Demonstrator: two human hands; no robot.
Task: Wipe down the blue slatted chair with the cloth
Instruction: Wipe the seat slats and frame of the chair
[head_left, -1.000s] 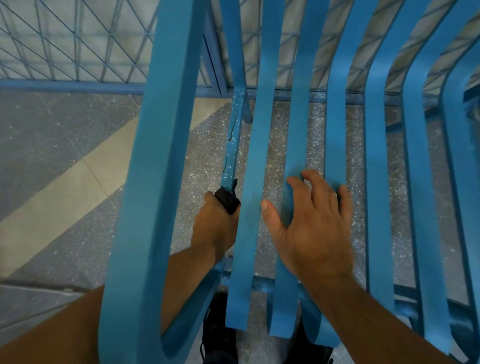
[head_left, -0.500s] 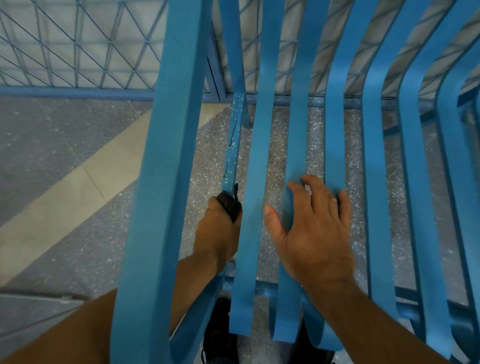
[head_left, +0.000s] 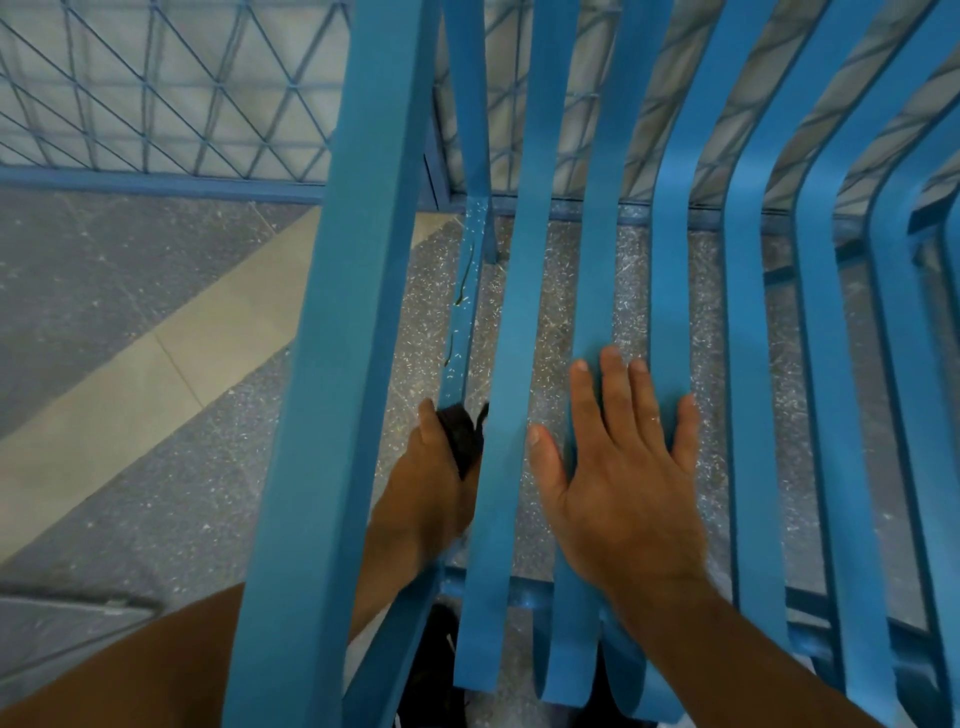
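Our right hand (head_left: 623, 499) has flattened, fingers straight, across the blue slatted metal chair (head_left: 524, 312), likely steadying it, while our left hand (head_left: 426, 488) clenches the dark crumpled cloth (head_left: 460, 431) against its flecked side rail (head_left: 465, 312).

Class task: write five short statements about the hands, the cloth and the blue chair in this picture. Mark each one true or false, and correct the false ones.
1. The left hand grips a dark cloth. True.
2. The right hand lies flat on the seat slats, fingers straight. True.
3. The cloth is white. False: it is dark, almost black.
4. The cloth is being rubbed on the wide outer armrest. False: it sits against the thin speckled bar beside the slats.
5. A lattice fence stands beyond the chair. True.
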